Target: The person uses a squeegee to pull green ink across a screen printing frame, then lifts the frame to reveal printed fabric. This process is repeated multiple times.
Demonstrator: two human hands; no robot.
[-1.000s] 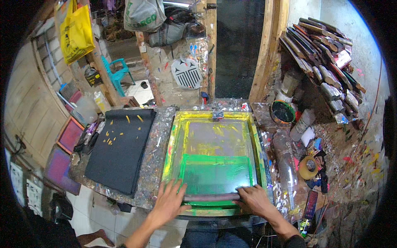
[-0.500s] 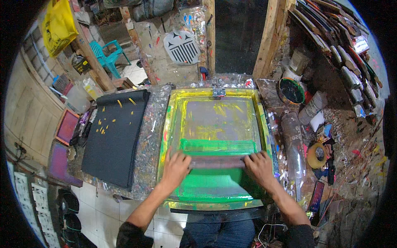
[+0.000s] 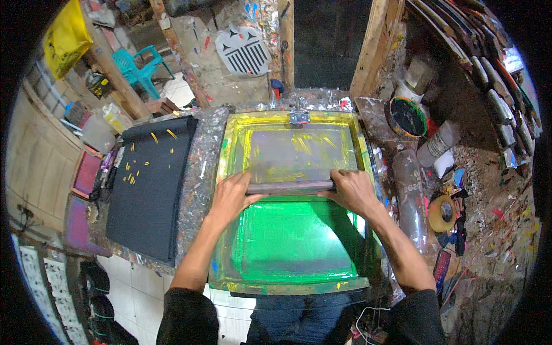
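Observation:
A screen printing frame (image 3: 363, 161) with yellow-smeared edges lies on the worktable in front of me. Across its mesh runs a long squeegee (image 3: 292, 187), gripped at both ends. My left hand (image 3: 233, 194) is closed round its left end, and my right hand (image 3: 352, 188) is closed round its right end. Bright green ink (image 3: 287, 233) covers the near half of the mesh. Beyond the squeegee the mesh is greyish with yellow streaks. A metal hinge clamp (image 3: 299, 118) holds the far edge of the frame.
Left of the frame, a stack of black sheets (image 3: 150, 190) bears small yellow marks. To the right stand an ink bucket (image 3: 408, 116), a clear bottle (image 3: 438, 144), a grey cylinder (image 3: 409, 198) and a roll of tape (image 3: 443, 213). A turquoise chair (image 3: 141, 72) is farther back.
Both hands have pushed the squeegee away from me, from the near part of the mesh to about its middle. Green ink now covers the area behind it. The view has shifted slightly.

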